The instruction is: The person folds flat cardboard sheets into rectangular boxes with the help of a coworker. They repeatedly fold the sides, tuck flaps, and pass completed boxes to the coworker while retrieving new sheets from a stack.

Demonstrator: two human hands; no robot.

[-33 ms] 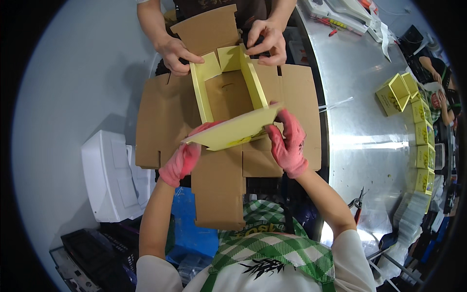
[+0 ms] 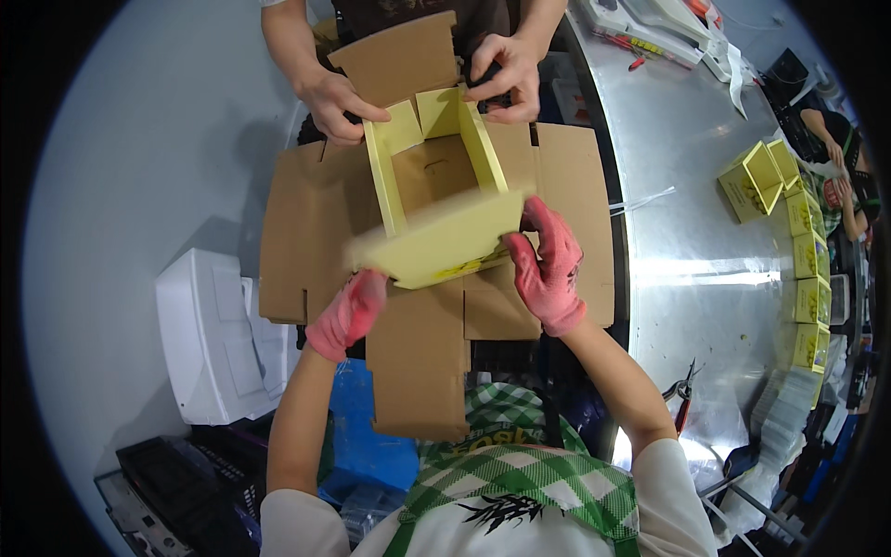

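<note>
A yellow box (image 2: 492,162), open at the top, stands on a flattened brown cardboard carton (image 2: 575,213). Its near wall panel (image 2: 455,237) tilts outward toward me, the left end blurred by motion. My right hand (image 2: 549,269), in a pink glove, pinches the panel's right edge between thumb and fingers. At the lower left corner is my pink-gloved left hand (image 2: 351,311), fingers curled against the panel and their tips partly hidden. Across from me, a co-worker's left-side hand (image 2: 336,107) grips the box's far left corner. Their other hand (image 2: 509,82) is at the far right corner.
To the right runs a metal table (image 2: 687,260) with a row of small yellow boxes (image 2: 810,297) along its far side. Pliers (image 2: 684,399) lie near its front. On the left stands a white plastic bin (image 2: 209,334); below is a blue box (image 2: 367,418).
The left end of the near panel has swung and blurred. My left fingers no longer show over its top edge. My right hand and the co-worker's right-side hand have shifted slightly.
</note>
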